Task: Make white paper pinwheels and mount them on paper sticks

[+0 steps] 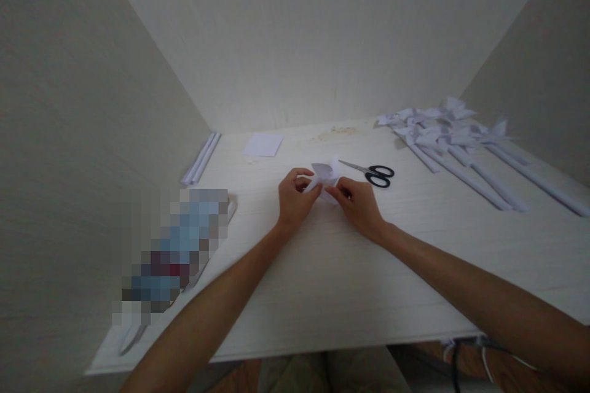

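Observation:
A white paper pinwheel (324, 171), its points curled inward, is held just above the table in front of me. My left hand (294, 201) grips its left side between thumb and fingers. On the right side, my right hand (360, 204) pinches the lower edge, with the fingers partly curled. The fingertips hide some of the folds near the middle. Just beyond my right hand lies a pair of scissors (367, 171) with black handles, the blades pointing left. A flat white paper square (263, 145) rests farther back to the left.
Several paper pinwheels (442, 136) on rolled paper sticks (491, 187) lie at the right. Rolled paper tubes (203, 159) lie by the left wall (92, 104). A pixelated bluish item (184, 236) sits at the left edge. Walls enclose the white table (322, 295) on three sides.

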{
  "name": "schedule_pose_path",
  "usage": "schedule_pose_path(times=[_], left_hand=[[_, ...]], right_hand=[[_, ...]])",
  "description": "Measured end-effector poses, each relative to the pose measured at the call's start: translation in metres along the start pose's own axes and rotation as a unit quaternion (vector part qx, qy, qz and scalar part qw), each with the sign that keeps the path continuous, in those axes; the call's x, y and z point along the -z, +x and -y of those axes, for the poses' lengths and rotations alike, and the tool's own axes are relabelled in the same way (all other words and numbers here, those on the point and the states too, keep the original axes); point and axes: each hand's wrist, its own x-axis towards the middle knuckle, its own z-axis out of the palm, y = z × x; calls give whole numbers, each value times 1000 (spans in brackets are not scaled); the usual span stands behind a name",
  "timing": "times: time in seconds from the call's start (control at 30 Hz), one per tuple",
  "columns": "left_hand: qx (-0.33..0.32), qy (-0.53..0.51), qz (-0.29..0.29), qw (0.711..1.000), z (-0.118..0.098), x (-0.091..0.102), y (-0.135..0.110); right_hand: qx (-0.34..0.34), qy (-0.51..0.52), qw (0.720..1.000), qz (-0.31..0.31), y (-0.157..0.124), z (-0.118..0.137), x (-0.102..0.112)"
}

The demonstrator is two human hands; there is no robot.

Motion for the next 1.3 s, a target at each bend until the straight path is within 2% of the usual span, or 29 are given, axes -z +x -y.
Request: schedule_pose_path(times=[0.33, 0.63, 0.83, 1.07, 1.3], left_hand=[[3, -7, -9, 1000, -1, 0, 0], [-3, 1, -14, 1000, 2, 0, 1], [2, -5, -14, 1000, 1, -1, 1], [2, 2, -13, 1000, 2, 0, 1], [0, 6, -7, 1000, 2, 0, 1]], right_hand=[[11, 5, 1000, -18, 2, -2, 0], [5, -12, 1000, 4, 0, -3, -1], [25, -14, 1000, 7, -1, -3, 0], [-18, 31, 999, 5, 1, -1, 1], [1, 18, 1000, 6, 1, -1, 1]])
